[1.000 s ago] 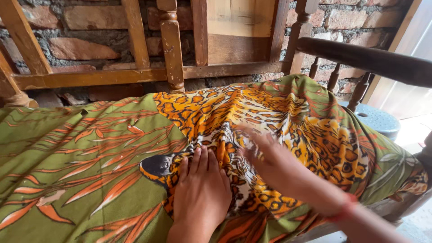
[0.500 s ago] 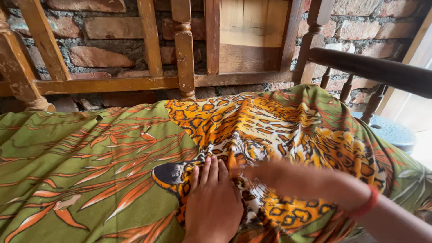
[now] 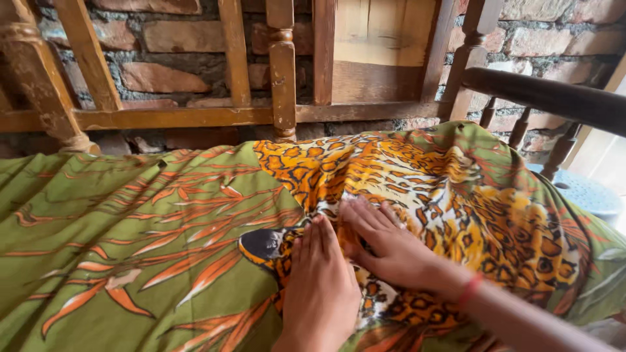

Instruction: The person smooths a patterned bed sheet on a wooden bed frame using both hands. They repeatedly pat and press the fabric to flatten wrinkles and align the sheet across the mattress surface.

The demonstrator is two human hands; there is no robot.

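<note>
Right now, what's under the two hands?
Both the left hand and right hand lie flat on the patterned cloth, on its orange leopard print. The cloth hides whatever is beneath. Behind it stands a wooden frame.

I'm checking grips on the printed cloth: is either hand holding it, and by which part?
Nothing is gripped. The left hand and right hand lie flat, palms down, on the leopard-patterned middle of the green cloth, fingers extended.

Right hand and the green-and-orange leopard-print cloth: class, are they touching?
Touching. The head view shows the right hand lying palm-down, fingers spread, on the green-and-orange leopard-print cloth, no gap beneath.
</note>
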